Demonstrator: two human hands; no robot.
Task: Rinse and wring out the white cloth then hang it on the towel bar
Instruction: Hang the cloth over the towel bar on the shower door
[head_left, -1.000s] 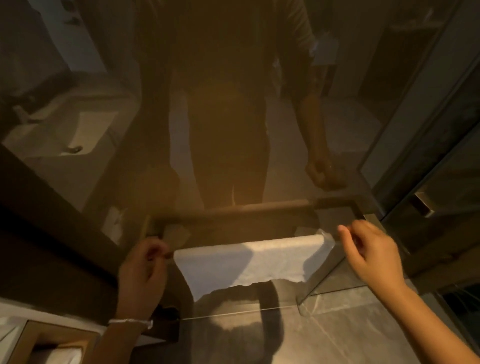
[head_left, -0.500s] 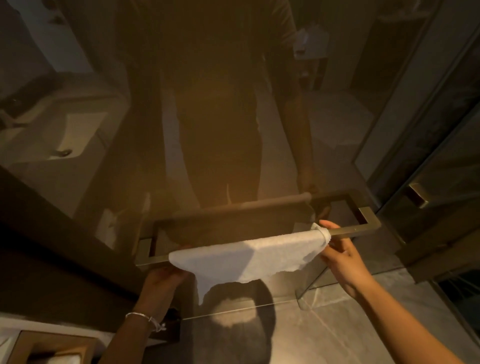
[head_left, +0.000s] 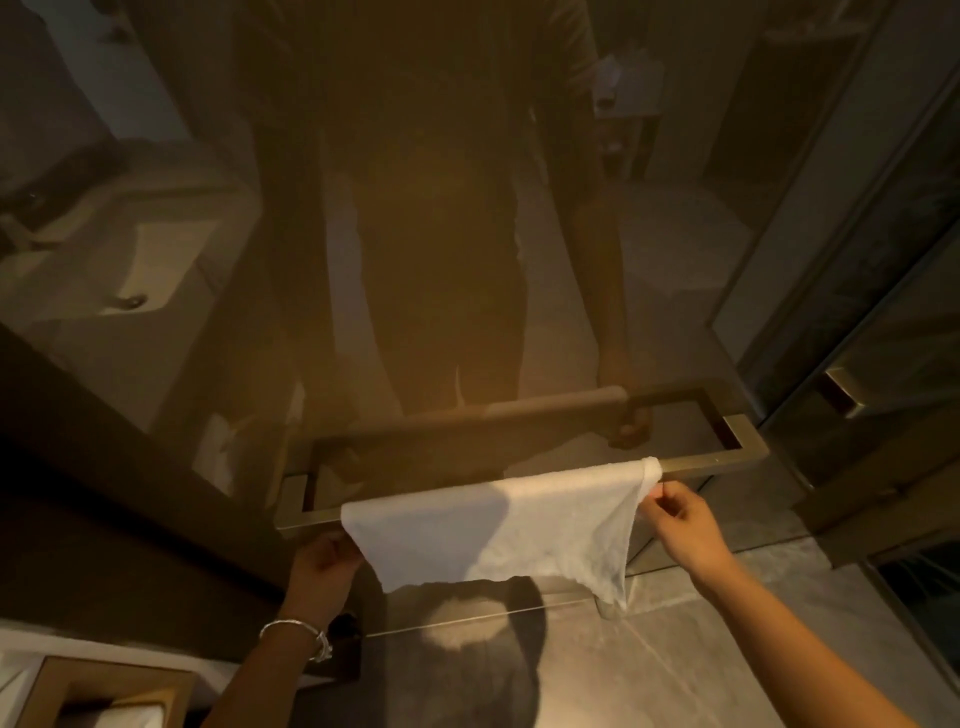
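Note:
The white cloth (head_left: 493, 525) hangs draped over the brass towel bar (head_left: 722, 458), which is fixed to a tinted glass panel. Its front flap reaches well below the bar, longer on the right. My left hand (head_left: 324, 564) sits just under the bar and pinches the cloth's lower left edge. My right hand (head_left: 680, 519) pinches the cloth's upper right edge just below the bar. A silver bracelet (head_left: 296, 631) circles my left wrist.
The glass panel (head_left: 415, 260) reflects a standing person and a washbasin (head_left: 130, 270). A glass door with a metal handle (head_left: 844, 389) stands at the right. Grey floor tiles (head_left: 675, 649) lie below. A wooden tissue box (head_left: 104, 691) sits at the bottom left.
Both hands went from near the bar ends to gripping the cloth's edges. The cloth's front flap has been drawn further down, most on the right side.

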